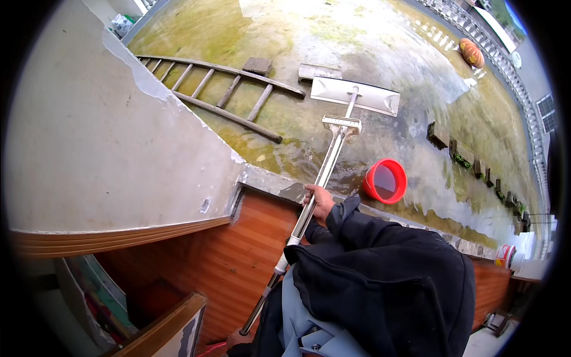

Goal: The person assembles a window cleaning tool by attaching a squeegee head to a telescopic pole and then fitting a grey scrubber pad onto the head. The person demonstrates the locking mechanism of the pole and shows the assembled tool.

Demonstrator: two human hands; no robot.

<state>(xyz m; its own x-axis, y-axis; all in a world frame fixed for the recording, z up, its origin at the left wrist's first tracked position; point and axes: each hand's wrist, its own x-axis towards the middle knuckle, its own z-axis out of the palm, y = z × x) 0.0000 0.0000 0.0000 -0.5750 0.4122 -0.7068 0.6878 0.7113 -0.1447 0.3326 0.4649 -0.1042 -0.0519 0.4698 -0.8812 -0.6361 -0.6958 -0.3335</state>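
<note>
The right hand (322, 203) grips a flat mop (328, 160) mid-pole, the left hand (238, 340) clasps its end; a red bucket (369, 183) stands nearby.

Weathered wooden ladder (229, 91) lying flat, ribbed orange object (471, 53) near a pale balustrade (491, 47), row of mossy blocks (462, 153)

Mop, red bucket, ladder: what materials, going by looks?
Mop pole: probably metal, partly white-finished; bright streaks along it and a darker, shiny lower section suggest this.
Mop head: white, smooth panel; plastic or painted metal, can't tell.
Bucket: likely plastic; even, glossy red wall.
Ladder: seems weathered wood; dull grey-brown, slightly uneven rails.
</note>
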